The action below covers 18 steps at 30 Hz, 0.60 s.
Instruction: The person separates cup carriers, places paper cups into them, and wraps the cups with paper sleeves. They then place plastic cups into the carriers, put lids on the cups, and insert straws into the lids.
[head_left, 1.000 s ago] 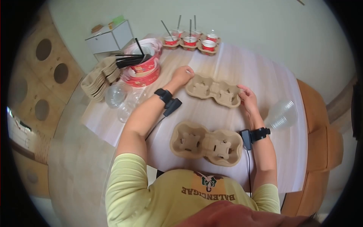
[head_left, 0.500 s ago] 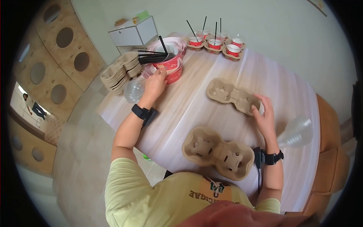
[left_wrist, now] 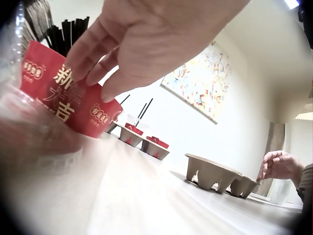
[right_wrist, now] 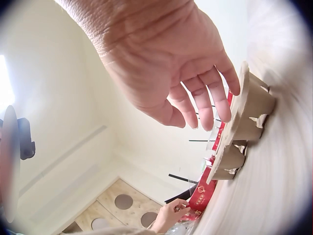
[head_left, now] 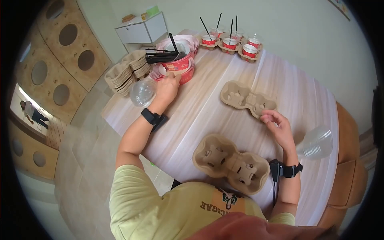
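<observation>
My left hand (head_left: pixel 167 88) is at the red paper band with gold lettering (left_wrist: pixel 61 100), its fingers loosely bent and fingertips against the printed side. Black straws (head_left: pixel 164 57) stick out above this red stack (head_left: pixel 185 75). A brown two-cup pulp carrier (head_left: pixel 246 97) sits upright farther along the table. My right hand (head_left: pixel 278 127) hovers at its near right end, with relaxed fingers right by the rim; in the right wrist view the palm (right_wrist: pixel 161 68) shows nothing held. Close to my body lies a second two-cup carrier (head_left: pixel 231 162).
Nested pulp carriers (head_left: pixel 122 76) and clear plastic lids (head_left: pixel 143 93) stand left of the red stack. At the back, red cups (head_left: pixel 229 43) with straws sit in carriers. A stack of clear cups (head_left: pixel 318 142) lies by the right edge, near a brown chair (head_left: pixel 350 172).
My left hand has left the far carrier and moved left to the red stack. The right hand has let go of the carrier's end and drawn slightly back. The head view has turned left.
</observation>
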Motion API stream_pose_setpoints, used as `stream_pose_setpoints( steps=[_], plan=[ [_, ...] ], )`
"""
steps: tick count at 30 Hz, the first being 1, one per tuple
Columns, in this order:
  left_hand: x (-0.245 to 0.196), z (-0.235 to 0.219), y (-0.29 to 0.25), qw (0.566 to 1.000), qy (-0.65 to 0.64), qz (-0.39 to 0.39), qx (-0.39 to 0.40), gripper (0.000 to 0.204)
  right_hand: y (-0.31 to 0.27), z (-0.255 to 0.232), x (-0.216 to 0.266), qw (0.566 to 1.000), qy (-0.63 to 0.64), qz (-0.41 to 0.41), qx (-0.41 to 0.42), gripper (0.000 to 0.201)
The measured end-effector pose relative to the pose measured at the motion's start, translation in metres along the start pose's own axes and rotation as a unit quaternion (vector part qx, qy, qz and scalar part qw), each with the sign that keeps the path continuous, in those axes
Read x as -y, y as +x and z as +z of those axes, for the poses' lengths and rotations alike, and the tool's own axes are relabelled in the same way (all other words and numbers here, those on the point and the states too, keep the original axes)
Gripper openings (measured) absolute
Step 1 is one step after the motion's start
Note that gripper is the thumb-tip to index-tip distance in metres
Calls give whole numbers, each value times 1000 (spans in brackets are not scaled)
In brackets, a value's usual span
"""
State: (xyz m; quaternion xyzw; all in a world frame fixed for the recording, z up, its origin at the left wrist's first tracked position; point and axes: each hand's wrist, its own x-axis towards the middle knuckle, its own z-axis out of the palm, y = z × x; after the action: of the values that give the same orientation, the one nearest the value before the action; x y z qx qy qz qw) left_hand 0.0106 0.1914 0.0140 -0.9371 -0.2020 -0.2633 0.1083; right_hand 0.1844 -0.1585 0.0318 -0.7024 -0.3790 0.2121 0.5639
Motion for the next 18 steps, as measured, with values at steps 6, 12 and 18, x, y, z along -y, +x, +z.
stream_pose_setpoints(
  steps=[6,12,18],
  plan=[
    [-15,-7,0,1000,9,-1,7,15,0,0,-1,999,-11,6,41,21],
    [-17,2,4,999,26,-8,37,29,-1,0,3,999,-12,12,34,21],
    [-20,5,-7,989,100,-16,103,56,0,-1,-1,998,-51,-4,26,20]
  ],
)
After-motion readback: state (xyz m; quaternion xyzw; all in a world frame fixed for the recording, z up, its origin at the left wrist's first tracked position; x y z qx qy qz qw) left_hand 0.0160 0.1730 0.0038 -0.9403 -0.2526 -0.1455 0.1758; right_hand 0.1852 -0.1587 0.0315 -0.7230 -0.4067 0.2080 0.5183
